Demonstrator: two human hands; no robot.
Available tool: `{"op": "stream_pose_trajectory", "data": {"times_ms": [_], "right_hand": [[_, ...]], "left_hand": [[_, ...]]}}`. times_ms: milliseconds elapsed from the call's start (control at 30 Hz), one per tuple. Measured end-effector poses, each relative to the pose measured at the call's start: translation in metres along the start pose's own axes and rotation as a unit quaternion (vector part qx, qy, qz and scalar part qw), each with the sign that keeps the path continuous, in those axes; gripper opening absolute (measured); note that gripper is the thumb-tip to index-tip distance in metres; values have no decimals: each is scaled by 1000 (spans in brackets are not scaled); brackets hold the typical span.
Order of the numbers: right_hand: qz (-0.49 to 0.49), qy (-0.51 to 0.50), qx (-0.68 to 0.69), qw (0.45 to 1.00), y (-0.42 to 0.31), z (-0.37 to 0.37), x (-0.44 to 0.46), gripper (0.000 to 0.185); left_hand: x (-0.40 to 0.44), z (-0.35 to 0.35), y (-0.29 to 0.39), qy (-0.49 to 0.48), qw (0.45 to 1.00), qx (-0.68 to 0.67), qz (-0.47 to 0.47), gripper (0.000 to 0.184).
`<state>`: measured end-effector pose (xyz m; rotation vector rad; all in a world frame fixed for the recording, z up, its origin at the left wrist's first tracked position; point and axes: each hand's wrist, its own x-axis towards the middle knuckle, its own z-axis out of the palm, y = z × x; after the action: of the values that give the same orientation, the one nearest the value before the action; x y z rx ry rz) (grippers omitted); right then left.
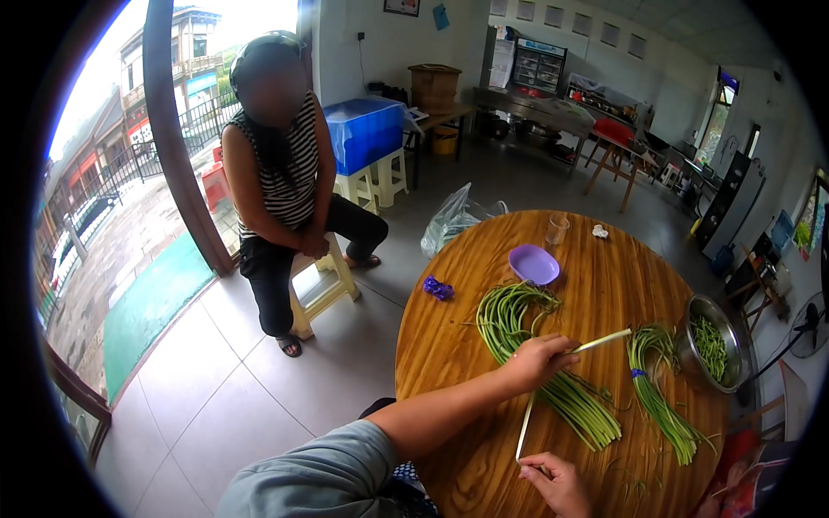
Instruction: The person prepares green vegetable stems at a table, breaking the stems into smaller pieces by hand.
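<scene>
On round wood table, gripping pale stalk w/ L hand, above loose greens; pinching thin pale strip w/ R hand, prob. for control (can't tell if same piece). Tied bundle set near steel bowl, prob. for easy reach.

Green stalks on wooden table

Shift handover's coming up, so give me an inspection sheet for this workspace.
Surface: round wooden table, green scraps scattered near the right side.
Job's things: large bundle of green stalks; smaller banded bundle; metal bowl holding cut green pieces.
Clutter: purple dish, clear cup, crumpled white item, purple bunch.
Hands: left hand grips a pale stalk; right hand at a thin pale length's lower end.
Cables: thin wall cord.
Surroundings: seated person nearby.
</scene>
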<state>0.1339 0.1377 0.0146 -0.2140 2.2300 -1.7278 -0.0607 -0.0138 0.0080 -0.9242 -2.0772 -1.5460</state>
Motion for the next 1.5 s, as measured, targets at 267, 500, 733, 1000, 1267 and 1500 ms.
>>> {"op": "stream_pose_trajectory", "data": {"times_ms": [267, 500, 733, 1000, 1267, 1500], "right_hand": [[8, -19, -14, 1000, -3, 2, -1, 17], [-25, -29, -17, 999, 7, 5, 0, 16], [-126, -122, -78, 982, 1, 11, -2, 20], [-117, -68, -222, 966, -38, 32, -36, 16], [-90, 14, -225, 970, -32, 39, -80, 13], [27, 168, -59, 984, -23, 28, -144, 18]], "left_hand": [[1, -3, 0, -18, 999, -38, -5, 24], [0, -4, 0, -18, 999, -29, 40, 21], [1, -6, -15, 11, 994, -39, -102, 23], [19, -11, -24, 58, 979, -132, -143, 29], [118, -88, 33, 128, 928, -328, -122, 30], [160, -138, 57, 160, 912, -376, -41, 29]]}}
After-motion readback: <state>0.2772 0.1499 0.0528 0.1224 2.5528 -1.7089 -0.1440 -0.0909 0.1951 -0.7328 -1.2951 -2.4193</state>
